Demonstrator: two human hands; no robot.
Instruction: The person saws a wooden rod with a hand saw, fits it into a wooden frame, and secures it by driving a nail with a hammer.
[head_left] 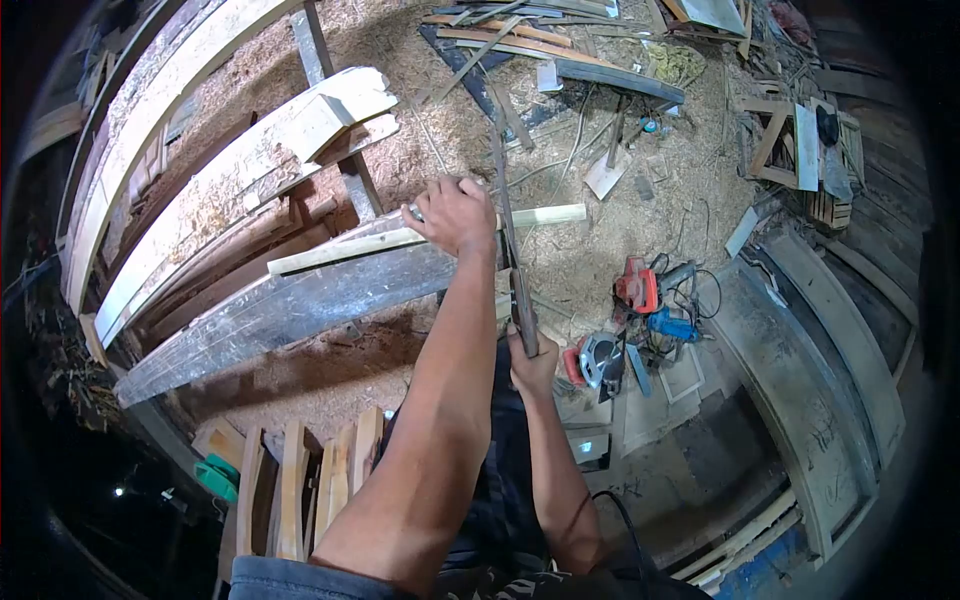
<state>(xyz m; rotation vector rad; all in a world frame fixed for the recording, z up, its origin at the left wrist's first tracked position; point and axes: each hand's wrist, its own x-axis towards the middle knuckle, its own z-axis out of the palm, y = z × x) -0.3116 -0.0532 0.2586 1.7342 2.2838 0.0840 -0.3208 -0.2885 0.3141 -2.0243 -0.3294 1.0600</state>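
Observation:
My left hand (455, 215) is closed over a pale wooden strip (345, 250) and holds it down on a thick grey plank (300, 312). A ring shows on one finger. The strip's free end sticks out past the plank to the right. My right hand (533, 360) grips the handle of a handsaw (508, 220), its blade seen nearly edge-on and pointing away from me. The blade crosses the strip just right of my left hand, overlapping it in this view.
Power tools, one a red tool (637, 285) and one a circular saw (600, 360), lie at right with cables. Sawdust covers the floor (560, 260). Wood offcuts (520, 40) are piled ahead. Long boards (250, 160) stand left; upright wooden pieces (295, 480) are near me.

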